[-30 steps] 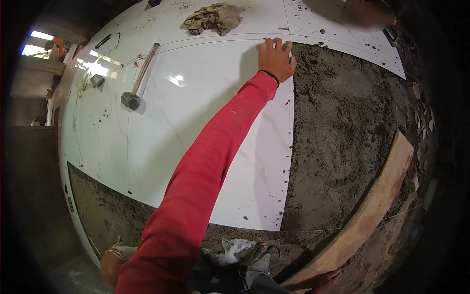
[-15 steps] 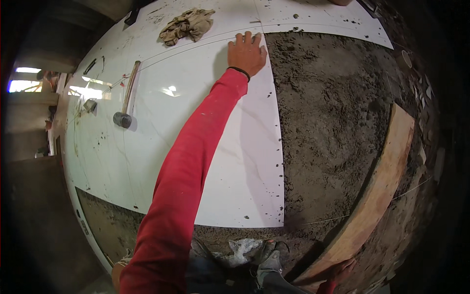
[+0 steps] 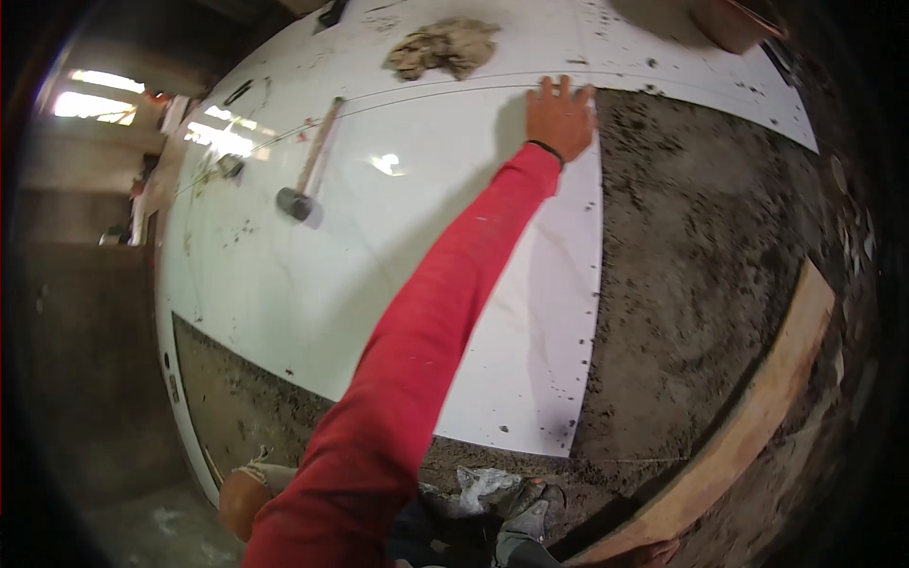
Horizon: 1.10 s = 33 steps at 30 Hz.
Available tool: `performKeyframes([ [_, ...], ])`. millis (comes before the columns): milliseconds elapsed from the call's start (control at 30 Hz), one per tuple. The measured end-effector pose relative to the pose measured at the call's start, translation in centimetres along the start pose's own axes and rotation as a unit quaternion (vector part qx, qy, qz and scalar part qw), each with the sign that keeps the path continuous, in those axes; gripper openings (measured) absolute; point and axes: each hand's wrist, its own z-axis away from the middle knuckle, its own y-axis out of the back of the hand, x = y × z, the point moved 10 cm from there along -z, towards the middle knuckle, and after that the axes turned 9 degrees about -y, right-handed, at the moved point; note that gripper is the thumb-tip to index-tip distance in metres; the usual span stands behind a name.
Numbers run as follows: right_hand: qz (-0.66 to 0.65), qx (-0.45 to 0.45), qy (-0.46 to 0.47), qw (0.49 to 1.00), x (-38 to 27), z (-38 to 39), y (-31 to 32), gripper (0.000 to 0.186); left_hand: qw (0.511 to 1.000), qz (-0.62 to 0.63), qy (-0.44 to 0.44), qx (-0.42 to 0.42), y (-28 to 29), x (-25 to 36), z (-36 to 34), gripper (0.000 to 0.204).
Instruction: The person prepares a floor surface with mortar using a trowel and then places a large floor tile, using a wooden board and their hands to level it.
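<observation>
One big white tile [image 3: 398, 284] lay on the mortar bed [image 3: 701, 284], long axis running away from the person; the left hand [image 3: 561, 115] pressed flat, fingers spread, on its far right corner. Right hand unseen. Mallet [image 3: 308, 175] lay well left.

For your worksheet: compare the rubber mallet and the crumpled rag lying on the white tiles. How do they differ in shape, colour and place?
The mallet is a long, straight tool with a pale handle and a dark head; the rag is a shapeless, crumpled tan heap. The mallet lies on the large tile that the hand presses; the rag lies beyond the joint, on the next tile. Both lie loose and untouched.
</observation>
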Motion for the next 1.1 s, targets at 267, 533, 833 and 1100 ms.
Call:
performKeyframes([
  [267,-0.031,-0.036,-0.019,0.999,-22.6,-1.6,5.6,0.047,0.999,0.029,0.042,-0.013,1.4,-3.0,2.9,0.050],
  [533,-0.017,-0.103,0.002,0.995,-30.2,-1.6,7.7,0.045,0.990,0.064,0.124,0.000,2.7,-15.8,10.9,0.068],
  [833,-0.006,-0.190,0.004,0.982,-37.7,1.8,9.9,0.046,0.990,0.005,0.141,0.001,3.4,-22.0,13.7,0.066],
  [1100,0.052,-0.317,0.043,0.946,-40.7,8.7,7.4,0.049,0.979,0.048,0.189,0.059,5.0,-22.3,14.5,0.057],
])
